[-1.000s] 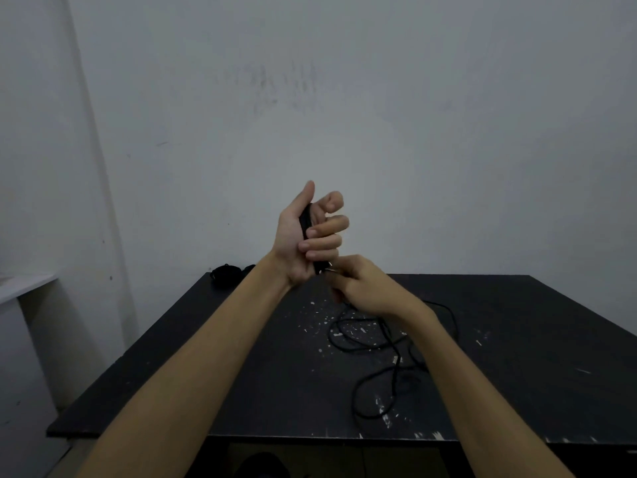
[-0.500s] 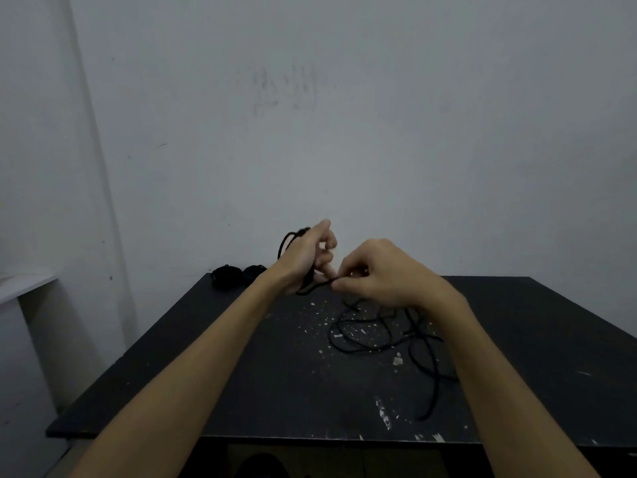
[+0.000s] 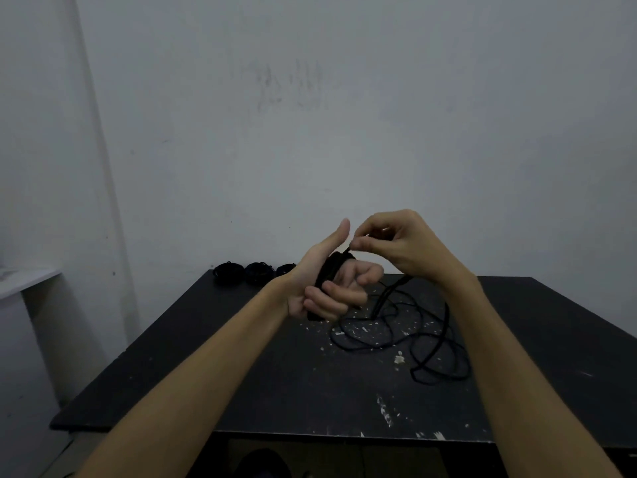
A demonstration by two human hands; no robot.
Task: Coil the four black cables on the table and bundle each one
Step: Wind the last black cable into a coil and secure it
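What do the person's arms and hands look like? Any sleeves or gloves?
Both forearms are bare up to the bottom of the picture, with no sleeves in view. The left hand and right hand wear no gloves, rings, watch or bracelet that I can see.

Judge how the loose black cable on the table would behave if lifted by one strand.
The loose cable lies in slack overlapping loops, so it is probably floppy and would trail and snag. It looks thin, so likely light. It already winds tightly around the left hand, suggesting easy bending.
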